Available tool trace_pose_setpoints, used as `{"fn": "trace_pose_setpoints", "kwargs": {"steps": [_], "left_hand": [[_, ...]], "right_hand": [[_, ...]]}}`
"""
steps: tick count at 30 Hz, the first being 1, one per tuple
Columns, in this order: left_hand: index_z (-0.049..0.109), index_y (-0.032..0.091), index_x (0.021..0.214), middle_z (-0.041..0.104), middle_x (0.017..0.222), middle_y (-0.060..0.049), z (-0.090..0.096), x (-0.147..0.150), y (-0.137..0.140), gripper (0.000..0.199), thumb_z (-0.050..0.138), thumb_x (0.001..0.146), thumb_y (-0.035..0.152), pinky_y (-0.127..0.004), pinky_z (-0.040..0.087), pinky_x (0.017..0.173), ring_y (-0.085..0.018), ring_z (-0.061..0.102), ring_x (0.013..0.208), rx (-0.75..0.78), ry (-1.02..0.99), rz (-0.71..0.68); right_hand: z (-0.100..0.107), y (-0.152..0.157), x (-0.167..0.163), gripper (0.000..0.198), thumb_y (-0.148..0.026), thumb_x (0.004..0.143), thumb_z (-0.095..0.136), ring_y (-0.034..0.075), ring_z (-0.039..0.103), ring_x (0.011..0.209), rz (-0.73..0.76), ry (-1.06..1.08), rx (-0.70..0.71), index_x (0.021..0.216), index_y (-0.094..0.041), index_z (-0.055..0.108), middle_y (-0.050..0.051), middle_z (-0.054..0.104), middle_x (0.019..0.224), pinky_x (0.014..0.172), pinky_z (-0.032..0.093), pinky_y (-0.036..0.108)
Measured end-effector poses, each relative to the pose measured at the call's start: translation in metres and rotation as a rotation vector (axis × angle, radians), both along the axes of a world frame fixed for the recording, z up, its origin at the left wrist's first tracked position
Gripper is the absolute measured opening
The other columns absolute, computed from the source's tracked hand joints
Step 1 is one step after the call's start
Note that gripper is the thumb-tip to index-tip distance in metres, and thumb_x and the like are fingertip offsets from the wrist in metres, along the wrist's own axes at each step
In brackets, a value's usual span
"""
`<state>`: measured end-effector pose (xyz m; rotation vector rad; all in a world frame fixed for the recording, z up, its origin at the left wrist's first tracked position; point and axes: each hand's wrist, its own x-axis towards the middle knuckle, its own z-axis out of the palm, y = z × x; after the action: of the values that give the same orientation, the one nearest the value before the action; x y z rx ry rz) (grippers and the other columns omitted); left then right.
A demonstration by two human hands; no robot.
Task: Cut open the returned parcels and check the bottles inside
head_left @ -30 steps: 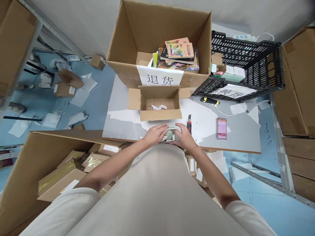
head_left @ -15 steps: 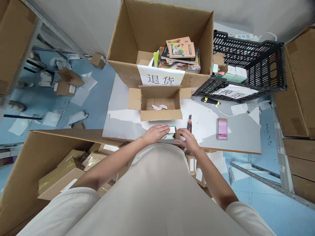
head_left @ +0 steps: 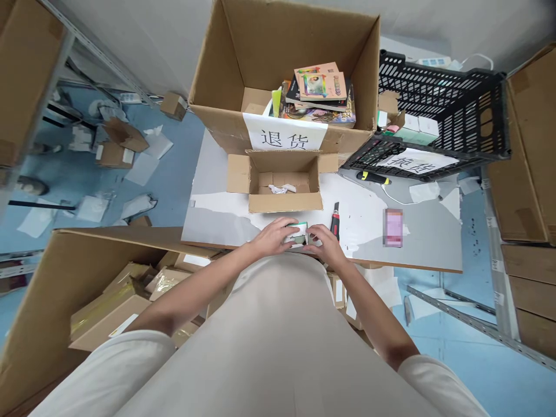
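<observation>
Close to my body at the table's front edge is a small white and green box (head_left: 297,233). My left hand (head_left: 274,236) is closed around its left side. At its right end, the fingers of my right hand (head_left: 324,243) pinch what looks like the box's end flap. What lies inside the box is too small to make out. A red and black utility knife (head_left: 335,222) lies just beyond my right hand. Behind my hands an open cardboard box (head_left: 284,202) stands with its side flaps spread and crumpled white paper (head_left: 281,189) in it.
A large carton (head_left: 219,124) with several books (head_left: 324,87) stands at the back. Right of it is a black plastic crate (head_left: 460,110) with small boxes. A yellow and black tool (head_left: 372,177) and a pink blurred item (head_left: 393,227) lie on the right. Parcels (head_left: 125,307) fill a carton at left.
My right fingers have moved slightly left against the small box's end, and the brown flap seen there before no longer shows. My left fingers now curl more around the box.
</observation>
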<state>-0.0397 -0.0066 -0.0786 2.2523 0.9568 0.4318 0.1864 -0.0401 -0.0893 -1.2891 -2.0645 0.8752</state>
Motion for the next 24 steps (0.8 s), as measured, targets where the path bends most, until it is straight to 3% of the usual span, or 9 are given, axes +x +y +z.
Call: {"fn": "trace_pose_setpoints", "kwargs": {"steps": [5,9,11,15,20,24], "left_hand": [[0.056,0.022,0.118,0.050,0.129,-0.012,0.001,0.002,-0.001,0.045,0.066,0.075,0.032,-0.043,0.044,0.100,-0.028,0.050,0.119,-0.048,0.029,0.027],[0.052,0.022,0.118,0.048,0.129,-0.012,0.008,0.005,0.001,0.054,0.070,0.070,0.039,-0.045,0.047,0.095,-0.030,0.052,0.115,-0.086,0.095,0.097],[0.050,0.020,0.119,0.050,0.124,-0.012,0.013,0.009,0.003,0.055,0.068,0.069,0.035,-0.044,0.048,0.092,-0.030,0.054,0.110,-0.097,0.128,0.110],[0.049,0.018,0.118,0.053,0.116,-0.012,0.022,0.015,0.003,0.050,0.062,0.070,0.023,-0.043,0.049,0.089,-0.028,0.057,0.103,-0.105,0.158,0.129],[0.042,0.021,0.127,0.049,0.128,-0.012,0.020,0.005,-0.004,0.065,0.069,0.070,0.038,-0.043,0.049,0.093,-0.029,0.050,0.118,-0.171,0.043,0.228],[0.041,0.019,0.128,0.051,0.127,-0.013,0.014,0.005,-0.014,0.075,0.073,0.066,0.047,-0.042,0.052,0.088,-0.029,0.053,0.114,-0.258,0.093,0.379]], "right_hand": [[0.007,0.003,0.004,0.045,-0.048,0.082,0.060,0.020,0.062,0.093,0.116,-0.269,0.060,0.123,-0.027,0.057,0.009,0.055,0.122,0.076,0.056,0.033],[0.015,0.004,0.004,0.059,-0.053,0.079,0.062,0.024,0.061,0.100,0.164,-0.387,0.058,0.130,-0.026,0.051,0.012,0.051,0.131,0.071,0.057,0.034],[0.018,0.005,0.004,0.065,-0.057,0.077,0.062,0.026,0.060,0.104,0.169,-0.427,0.056,0.132,-0.023,0.050,0.014,0.050,0.134,0.070,0.057,0.035],[0.022,0.006,0.004,0.068,-0.058,0.075,0.063,0.028,0.056,0.112,0.157,-0.461,0.058,0.132,-0.023,0.050,0.013,0.049,0.135,0.072,0.056,0.036],[0.020,0.005,0.005,0.080,-0.060,0.071,0.067,0.029,0.054,0.115,0.157,-0.449,0.049,0.138,-0.025,0.042,0.012,0.048,0.137,0.075,0.056,0.038],[0.018,0.003,0.004,0.089,-0.063,0.066,0.069,0.031,0.054,0.115,0.161,-0.457,0.048,0.140,-0.025,0.039,0.013,0.047,0.138,0.076,0.055,0.039]]}}
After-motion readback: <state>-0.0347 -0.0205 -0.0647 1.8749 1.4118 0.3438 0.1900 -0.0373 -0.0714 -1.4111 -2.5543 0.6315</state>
